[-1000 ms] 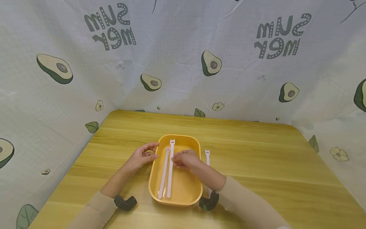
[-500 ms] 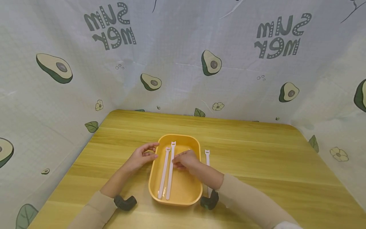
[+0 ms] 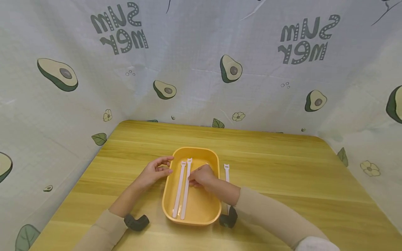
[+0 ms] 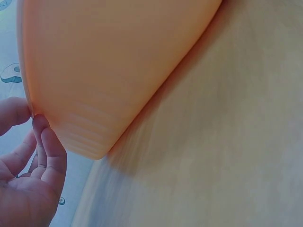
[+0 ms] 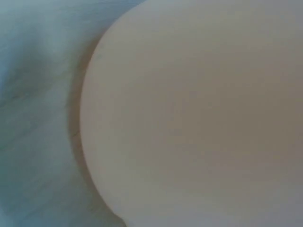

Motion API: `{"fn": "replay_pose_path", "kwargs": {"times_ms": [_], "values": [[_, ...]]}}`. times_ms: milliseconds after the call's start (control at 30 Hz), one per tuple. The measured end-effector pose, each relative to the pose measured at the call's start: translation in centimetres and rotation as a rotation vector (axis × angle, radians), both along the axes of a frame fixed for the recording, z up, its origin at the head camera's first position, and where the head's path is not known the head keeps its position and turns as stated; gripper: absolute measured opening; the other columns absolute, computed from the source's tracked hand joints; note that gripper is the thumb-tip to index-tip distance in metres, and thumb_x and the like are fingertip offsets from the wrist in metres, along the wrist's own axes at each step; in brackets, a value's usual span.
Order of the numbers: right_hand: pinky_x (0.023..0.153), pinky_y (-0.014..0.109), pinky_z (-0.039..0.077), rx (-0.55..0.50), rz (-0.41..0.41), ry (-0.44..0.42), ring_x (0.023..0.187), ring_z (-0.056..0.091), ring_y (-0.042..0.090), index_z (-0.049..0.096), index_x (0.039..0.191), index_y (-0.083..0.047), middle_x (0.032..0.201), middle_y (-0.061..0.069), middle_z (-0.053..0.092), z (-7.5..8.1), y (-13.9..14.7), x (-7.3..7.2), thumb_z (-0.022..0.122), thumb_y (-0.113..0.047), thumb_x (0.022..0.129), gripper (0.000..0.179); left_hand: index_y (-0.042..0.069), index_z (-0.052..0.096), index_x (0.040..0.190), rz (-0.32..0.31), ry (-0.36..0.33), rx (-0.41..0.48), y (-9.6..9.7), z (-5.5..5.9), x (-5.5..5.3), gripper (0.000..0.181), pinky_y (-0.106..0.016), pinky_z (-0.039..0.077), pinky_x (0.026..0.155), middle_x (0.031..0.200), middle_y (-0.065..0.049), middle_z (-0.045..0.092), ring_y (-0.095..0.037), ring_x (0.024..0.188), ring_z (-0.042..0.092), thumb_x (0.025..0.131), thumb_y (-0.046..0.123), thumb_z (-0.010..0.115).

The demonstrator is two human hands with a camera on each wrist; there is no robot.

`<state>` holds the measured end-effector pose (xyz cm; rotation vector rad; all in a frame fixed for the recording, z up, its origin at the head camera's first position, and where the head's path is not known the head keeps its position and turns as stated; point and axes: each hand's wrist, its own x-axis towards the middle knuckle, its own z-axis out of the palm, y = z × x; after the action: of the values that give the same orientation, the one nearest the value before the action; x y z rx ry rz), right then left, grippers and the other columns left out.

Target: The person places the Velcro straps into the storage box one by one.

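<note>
A yellow plastic tray (image 3: 202, 212) with rounded corners sits on the table in the head view. Two pale pink cable ties with slotted heads lie side by side along its left half. My right hand (image 3: 203, 175) reaches into the tray and pinches the right cable tie (image 3: 185, 197) at its upper part. The left cable tie (image 3: 179, 190) lies untouched beside it. At the tray's left rim is my left hand (image 3: 154, 170), its thumb and fingertips pinching the rim (image 4: 24, 80) in the left wrist view. A blurred pale surface (image 5: 189, 118) fills most of the right wrist view.
A third cable tie (image 3: 227, 174) lies on the wooden table (image 3: 282, 167) right of the tray, partly under my right forearm. Dark curved wrist mounts (image 3: 136, 222) sit on both wrists. A white avocado-print curtain (image 3: 194, 69) hangs behind and at both sides.
The right cable tie has slid toward me within the tray, its head now nearly level with the left one's. My right hand moved slightly nearer with it; my left hand stays at the rim.
</note>
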<state>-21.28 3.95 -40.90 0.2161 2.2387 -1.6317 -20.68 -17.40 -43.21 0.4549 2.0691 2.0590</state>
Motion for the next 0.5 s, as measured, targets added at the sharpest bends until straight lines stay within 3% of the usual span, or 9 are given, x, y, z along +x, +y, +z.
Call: {"fn": "replay_pose_path", "kwargs": {"times_ms": [500], "values": [[0.045,0.023,0.051,0.132,-0.032,0.034,0.045,0.061,0.012,0.069,0.072,0.005,0.053,0.009,0.063,-0.20,-0.63,-0.10,0.070,0.005,0.075,0.003,-0.012,0.041,0.139,0.008,-0.007,-0.019,0.00,0.05,0.04,0.055,-0.021,0.051,0.078,0.116,-0.017,0.045,-0.014,0.092,0.058,0.092,0.004,0.064]]}}
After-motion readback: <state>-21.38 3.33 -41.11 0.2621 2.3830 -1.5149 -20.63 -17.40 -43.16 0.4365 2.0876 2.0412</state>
